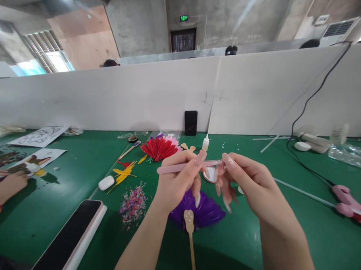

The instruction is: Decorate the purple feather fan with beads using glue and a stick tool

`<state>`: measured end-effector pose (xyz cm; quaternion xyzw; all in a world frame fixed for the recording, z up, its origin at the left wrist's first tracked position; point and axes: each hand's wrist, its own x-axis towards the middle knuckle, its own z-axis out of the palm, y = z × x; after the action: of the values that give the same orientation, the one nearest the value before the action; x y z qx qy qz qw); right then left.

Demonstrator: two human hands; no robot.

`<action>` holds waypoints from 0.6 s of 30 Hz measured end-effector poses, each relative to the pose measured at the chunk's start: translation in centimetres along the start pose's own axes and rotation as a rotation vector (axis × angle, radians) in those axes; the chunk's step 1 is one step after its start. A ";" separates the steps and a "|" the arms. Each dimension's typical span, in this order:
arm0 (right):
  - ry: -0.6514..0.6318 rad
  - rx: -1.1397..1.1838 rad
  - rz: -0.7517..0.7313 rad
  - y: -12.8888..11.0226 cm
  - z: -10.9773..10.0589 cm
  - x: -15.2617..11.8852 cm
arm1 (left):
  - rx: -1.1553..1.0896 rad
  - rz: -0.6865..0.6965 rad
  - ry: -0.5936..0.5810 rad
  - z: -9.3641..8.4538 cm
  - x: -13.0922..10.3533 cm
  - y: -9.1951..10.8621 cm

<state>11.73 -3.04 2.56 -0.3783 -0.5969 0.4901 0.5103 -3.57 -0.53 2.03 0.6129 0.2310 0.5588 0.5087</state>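
A slim pink pen-shaped tool (173, 168) lies level in my left hand (182, 173), held between thumb and fingers. Its thin end reaches my right hand (246, 174), whose thumb and finger pinch together there; whatever sits between those fingertips is too small to make out. Below both hands a purple feather fan (207, 212) lies on the green table. White beads dot the head of its wooden handle (189, 223), which points toward me. A small round white dish with a reddish rim (210, 174) is partly hidden behind my fingers.
Left of my hands are confetti-like bits (132, 206), yellow feathers (124, 175), a white case (106, 183) and a phone (67, 237). Behind are a red pleated fan (158, 148) and glue bottle (205, 142). A pink glue gun (353, 206) trails its cord at right. Another person's hand (16, 184) works far left.
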 end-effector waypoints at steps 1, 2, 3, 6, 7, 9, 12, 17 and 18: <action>0.008 -0.003 -0.005 0.0 0.0 0.0 | 0.152 0.098 -0.001 -0.1 -0.1 0.2; 0.017 -0.004 -0.013 0.0 0.1 0.0 | 0.307 0.198 -0.014 -0.2 -0.2 0.4; 0.025 -0.003 -0.023 0.0 0.1 0.0 | 0.445 0.295 -0.040 -0.3 -0.3 0.6; 0.052 -0.007 -0.038 0.1 0.1 0.0 | 0.664 0.495 -0.139 -0.7 -0.4 0.8; 0.060 -0.011 -0.039 0.1 0.1 0.0 | 0.682 0.531 -0.164 -0.8 -0.5 0.7; 0.068 -0.014 -0.043 0.1 0.0 -0.1 | 0.697 0.584 -0.177 -1.0 -0.4 0.5; 0.061 -0.022 -0.050 0.1 -0.1 -0.2 | 0.697 0.698 -0.147 -1.0 -0.4 0.2; 0.046 -0.066 -0.067 -0.1 -0.1 -0.3 | 0.732 0.750 -0.127 -0.8 -0.5 0.2; 0.050 -0.078 -0.070 -0.1 -0.1 -0.3 | 0.745 0.740 -0.134 -0.8 -0.5 0.2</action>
<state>11.85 -3.39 2.61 -0.3888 -0.6153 0.4387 0.5271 -4.54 -0.77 1.88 0.8269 0.1490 0.5409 0.0388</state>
